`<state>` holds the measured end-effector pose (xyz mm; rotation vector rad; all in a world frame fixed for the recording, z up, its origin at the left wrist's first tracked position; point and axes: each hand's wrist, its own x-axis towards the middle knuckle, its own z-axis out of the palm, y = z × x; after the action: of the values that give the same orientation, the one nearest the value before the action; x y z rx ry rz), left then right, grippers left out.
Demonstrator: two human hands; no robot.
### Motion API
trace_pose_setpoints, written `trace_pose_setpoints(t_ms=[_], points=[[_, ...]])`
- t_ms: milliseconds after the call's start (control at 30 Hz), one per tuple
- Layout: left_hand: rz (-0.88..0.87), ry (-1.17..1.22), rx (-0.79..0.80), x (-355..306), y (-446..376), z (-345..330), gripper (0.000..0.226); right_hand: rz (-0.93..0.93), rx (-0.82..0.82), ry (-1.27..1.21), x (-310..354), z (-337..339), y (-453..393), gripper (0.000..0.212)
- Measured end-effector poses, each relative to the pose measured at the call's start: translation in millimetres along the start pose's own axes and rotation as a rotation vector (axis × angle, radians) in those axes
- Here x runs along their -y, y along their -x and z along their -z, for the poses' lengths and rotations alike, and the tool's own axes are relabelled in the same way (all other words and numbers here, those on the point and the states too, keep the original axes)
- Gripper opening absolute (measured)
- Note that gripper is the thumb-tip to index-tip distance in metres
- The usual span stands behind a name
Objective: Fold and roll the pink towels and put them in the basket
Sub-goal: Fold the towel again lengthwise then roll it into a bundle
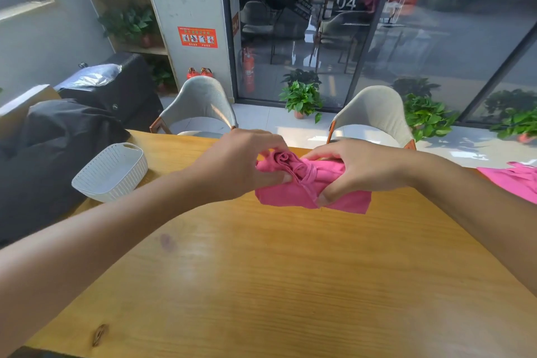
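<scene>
Towel in hand: the pink towel (311, 183) lay partly rolled on the wooden table (261, 285), well right of the basket, its coiled end showing at the top and a flat tail spread toward the person.
Left hand: the left hand (247, 163), on the basket side of the towel, was curled over the roll's left end, thumb pressed against the cloth.
Right hand: the right hand (354, 168) pinched the roll's other end, thumb under, fingers over.
Basket: the white basket (112, 173) sat at the table's left edge; no towel showed inside it.
Second towel: another pink towel (514, 180) lay unrolled far right of the basket, at the table's edge.
Step, as judged: rolling looked about half done for this towel.
Doing it well: both hands should probably keep even tension, turning together so the coil stays tight and its ends level, with the loose tail smoothed flat before it is taken in.
Beyond the basket: a dark bag (55, 136) rested just left of it.
</scene>
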<state>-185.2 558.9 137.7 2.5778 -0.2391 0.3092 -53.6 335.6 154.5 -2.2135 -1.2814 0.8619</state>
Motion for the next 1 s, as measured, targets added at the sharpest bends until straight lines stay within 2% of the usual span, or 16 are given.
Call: trace_pose_setpoints(t_ms=[133, 267, 367, 400, 533, 667, 767, 1000], points=[[-0.334, -0.339, -0.060, -2, -2, 5, 0.030, 0.001, -0.017, -0.017, -2, -2, -1, 0.061], [-0.382, -0.313, -0.149, -3, -1, 1, 0.025, 0.008, -0.025, -0.107, -3, -1, -1, 0.054], [-0.476, -0.356, -0.176, 0, -1, -4, 0.007, 0.021, -0.035, -0.102, -4, 1, 0, 0.051], [-0.506, -0.360, -0.169, 1, -1, -5, 0.007, 0.025, -0.036, -0.096, -4, 1, 1, 0.051], [-0.518, -0.303, -0.089, 3, -6, 0, 0.013, 0.032, -0.038, -0.081, -5, 3, 2, 0.055], [-0.570, -0.411, -0.036, 3, -11, 3, 0.016, 0.049, -0.035, -0.101, -6, 0, 1, 0.050], [-0.518, -0.471, -0.081, 4, -9, 5, 0.011, 0.058, -0.078, -0.132, -6, -3, -2, 0.046], [-0.485, -0.513, -0.311, 17, 15, 3, 0.024, 0.105, -0.206, -0.213, 2, -17, -23, 0.052]])
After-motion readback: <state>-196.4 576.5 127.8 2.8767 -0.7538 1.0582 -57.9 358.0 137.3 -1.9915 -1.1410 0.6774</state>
